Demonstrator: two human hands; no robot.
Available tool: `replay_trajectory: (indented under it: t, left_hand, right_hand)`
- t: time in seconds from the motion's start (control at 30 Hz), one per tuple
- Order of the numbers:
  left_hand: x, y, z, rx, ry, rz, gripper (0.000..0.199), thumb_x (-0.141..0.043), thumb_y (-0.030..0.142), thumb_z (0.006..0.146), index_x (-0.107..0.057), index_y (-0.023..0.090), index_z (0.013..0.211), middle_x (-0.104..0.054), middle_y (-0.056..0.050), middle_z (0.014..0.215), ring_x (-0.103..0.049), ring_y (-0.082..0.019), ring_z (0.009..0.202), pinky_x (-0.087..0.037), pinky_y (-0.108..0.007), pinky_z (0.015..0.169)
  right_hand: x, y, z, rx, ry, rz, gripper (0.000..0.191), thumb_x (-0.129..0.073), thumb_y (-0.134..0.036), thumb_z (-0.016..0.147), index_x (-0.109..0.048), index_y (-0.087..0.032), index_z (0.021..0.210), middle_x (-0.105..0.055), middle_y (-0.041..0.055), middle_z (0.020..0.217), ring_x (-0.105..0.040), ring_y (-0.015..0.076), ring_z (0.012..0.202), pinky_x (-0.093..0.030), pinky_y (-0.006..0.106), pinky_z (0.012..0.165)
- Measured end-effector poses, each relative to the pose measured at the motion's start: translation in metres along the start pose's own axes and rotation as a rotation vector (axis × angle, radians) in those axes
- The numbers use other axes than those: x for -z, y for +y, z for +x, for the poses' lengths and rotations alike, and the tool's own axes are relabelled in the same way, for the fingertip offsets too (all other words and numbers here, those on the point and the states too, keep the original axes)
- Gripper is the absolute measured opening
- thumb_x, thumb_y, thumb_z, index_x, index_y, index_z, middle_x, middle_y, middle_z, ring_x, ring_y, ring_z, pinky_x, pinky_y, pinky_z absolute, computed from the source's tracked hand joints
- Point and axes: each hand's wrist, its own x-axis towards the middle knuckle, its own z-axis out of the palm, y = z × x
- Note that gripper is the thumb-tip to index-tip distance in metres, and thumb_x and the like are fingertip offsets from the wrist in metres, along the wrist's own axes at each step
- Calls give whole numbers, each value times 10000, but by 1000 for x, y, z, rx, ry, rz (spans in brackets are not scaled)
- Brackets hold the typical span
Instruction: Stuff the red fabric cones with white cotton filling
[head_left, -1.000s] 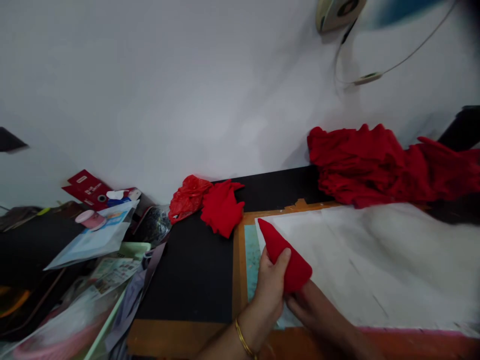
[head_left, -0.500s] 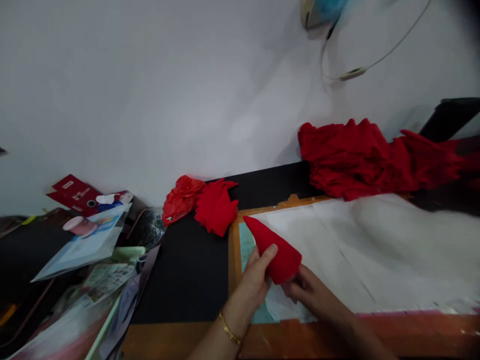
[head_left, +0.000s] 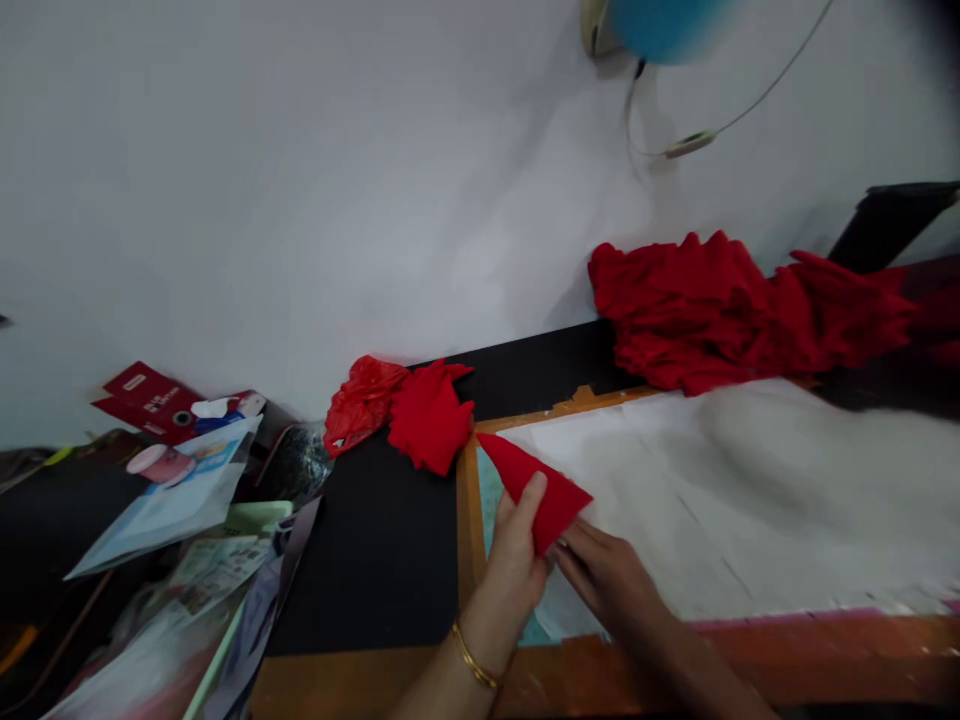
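A red cone-shaped cloth piece (head_left: 541, 492) is held over the left end of the white sheet, its tip pointing up and left. My left hand (head_left: 517, 545) is closed on it, thumb on top; a gold bangle circles that wrist. My right hand (head_left: 607, 575) is at the cloth's lower right edge, fingers bent together and partly hidden behind it. Whether those fingertips pinch the edge or reach inside cannot be made out.
A small red cloth pile (head_left: 431, 415) lies beside a red plastic bag (head_left: 364, 402) on the black surface. A large red cloth heap (head_left: 690, 310) lies along the wall. A green bin (head_left: 259, 515) with papers stands left.
The red cloth's wide end now looks flatter and narrower. My right hand has moved slightly left, closer to my left hand. The whole view has shifted a little.
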Motion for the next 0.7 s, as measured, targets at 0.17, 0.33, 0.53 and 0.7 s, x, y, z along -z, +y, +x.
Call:
replay_trajectory:
  t: [0.17,0.33,0.53,0.7]
  left_hand:
    - [-4,-13,-13,-66,-34,85,525,-824,225,659,-595,154,1127,-724,-81,972,-689,-206,883,-530,-303,830]
    - [-3,-5,-6,-115,28,18,481,-794,290,706,-608,159,1129,-718,-77,970,-688,-204,905,-527,-290,825]
    - [-5,4,-8,-25,70,-26,425,-793,337,704,-656,136,1052,-725,-97,987,-689,-185,846,-541,-282,796]
    - [-3,6,-7,31,124,-58,327,-806,262,685,-675,137,957,-733,-68,886,-688,-163,769,-544,-251,729]
  right_hand:
    - [-3,5,-1,-73,33,-152,262,-410,-147,882,-654,-187,794,-707,77,729,-696,199,637,-565,267,575]
    - [6,-7,-3,-93,215,-14,246,-444,-146,923,-639,-224,1050,-732,76,1029,-716,203,921,-598,290,759]
    - [2,-12,-1,125,75,-83,298,-407,-99,934,-591,-182,1154,-719,111,1088,-702,202,985,-591,300,810]
    - [-1,-16,10,-44,-71,-150,287,-375,-136,920,-580,-152,1121,-723,105,913,-709,209,756,-590,304,648]
